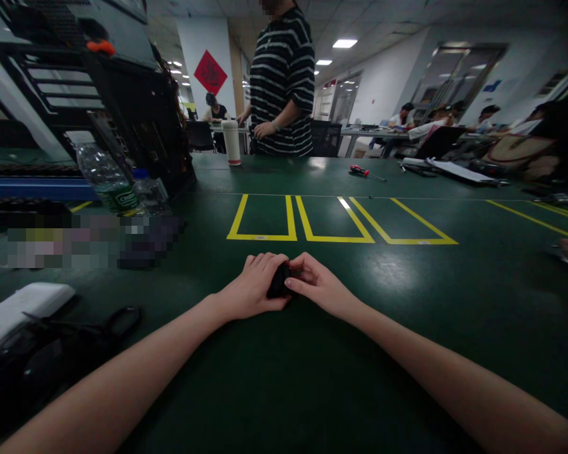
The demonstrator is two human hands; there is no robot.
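Observation:
Between my two hands, low over the green tabletop [341,353], is a small black object [278,282]; its exact kind cannot be made out. My left hand [252,287] is wrapped round its left side, fingers over the top and thumb along the near edge. From the other side, the curled fingers and thumb of my right hand [315,284] close on its right end. The fingers cover much of it. Just beyond my hands, yellow tape [260,238] marks several open-topped outlines on the table.
Left stand clear plastic bottles [105,176], a black metal frame [156,126], a white power strip [28,309] and black cables [71,347]. Farther back are a white cup [231,144], a red screwdriver [360,170] and papers [464,170]. A person in a striped shirt [283,88] stands opposite.

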